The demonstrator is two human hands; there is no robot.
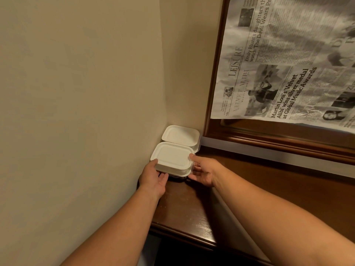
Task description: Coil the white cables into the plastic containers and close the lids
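A: How many containers do you count?

B: Two, both with white lids on. The far container (180,135) sits right in the corner where the wall (76,93) turns. The near container (172,157) is just in front of it, and their edges are touching or close to it. Both are at the back left end of a dark wooden table (269,189).

A: And hands?

B: Two, both bare and both on the near container. The left hand (153,178) comes in from below left. Its thumb lies over the lid's near left corner and its fingers are tucked under the side. The right hand (203,170) takes the right side, with the thumb up on the lid's edge and the fingers spread along the wall below it. So the container is gripped between the two hands.

A: Anything else around?

B: One sheet of newspaper (288,64) hangs over a panel in a brown wooden frame (211,93) to the right.

A: What can't you make out?

B: The lids hide whatever is inside. The clear body of the near container is mostly covered by the hands and in shadow, so I cannot tell whether it rests on the table or is raised off it. There seems to be a second rim under the lid, but it is unclear. The newspaper runs out of view on the right, and the left fingertips are out of sight.
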